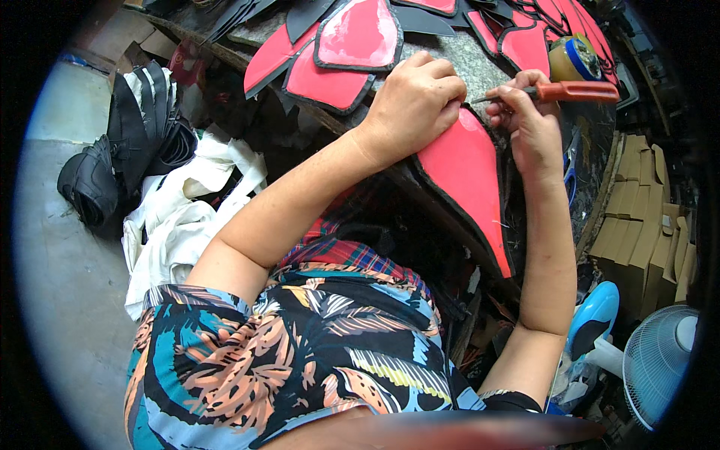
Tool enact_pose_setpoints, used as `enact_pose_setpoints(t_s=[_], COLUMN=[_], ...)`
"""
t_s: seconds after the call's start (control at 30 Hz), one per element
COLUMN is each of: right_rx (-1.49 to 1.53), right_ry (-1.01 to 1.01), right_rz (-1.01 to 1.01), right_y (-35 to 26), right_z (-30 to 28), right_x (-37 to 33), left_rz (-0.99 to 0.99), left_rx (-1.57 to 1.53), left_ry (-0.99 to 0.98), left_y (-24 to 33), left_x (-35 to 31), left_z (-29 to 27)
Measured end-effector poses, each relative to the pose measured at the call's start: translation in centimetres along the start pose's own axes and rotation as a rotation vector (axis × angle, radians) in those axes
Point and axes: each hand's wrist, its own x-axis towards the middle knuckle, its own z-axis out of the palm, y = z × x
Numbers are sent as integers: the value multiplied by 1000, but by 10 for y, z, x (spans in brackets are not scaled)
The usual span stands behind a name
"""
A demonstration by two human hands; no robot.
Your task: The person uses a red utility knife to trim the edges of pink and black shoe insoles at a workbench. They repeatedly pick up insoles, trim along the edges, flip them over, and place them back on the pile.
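Observation:
My left hand (411,105) is closed, its fingers curled over the top end of a long red piece with a black edge (466,165), which looks like a cut shoe part. This piece hangs over the near edge of the worktable and tapers to a point toward me. In my right hand (534,124) is an orange-handled tool with a thin metal shank (574,91), perhaps an awl or a screwdriver. Its tip points left, close to my left fingertips. What the tip touches is too small to tell.
Similar red pieces (358,36) lie on the table beyond my hands. A jar with a blue rim (579,58) stands at the far right. Black shoe parts (135,135) and white cloth (187,210) are at the left. Cardboard boxes (634,225) and a fan (660,367) are on the right.

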Motion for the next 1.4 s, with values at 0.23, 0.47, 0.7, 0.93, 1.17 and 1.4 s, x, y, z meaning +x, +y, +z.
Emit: enact_pose_setpoints(t_s=[0.23, 0.47, 0.7, 0.93, 1.17, 1.4], right_rx=[74, -3, 4, -62, -265, -416], right_ry=[-52, -53, -51, -76, -107, -102], right_rz=[-32, -59, -109, -110, -227, -389], right_y=[1, 0, 1, 0, 1, 8], right_z=[-4, 0, 0, 0, 10, 20], right_x=[2, -1, -2, -3, -7, -7], left_rz=[-13, -5, -7, -9, -12, -23], left_rx=[3, 13, 8, 12, 8, 52], left_ry=[13, 17, 25, 23, 16, 88], left_y=[2, 2, 1, 3, 3, 5], left_x=[0, 0, 0, 1, 1, -5], left_z=[0, 0, 1, 0, 0, -4])
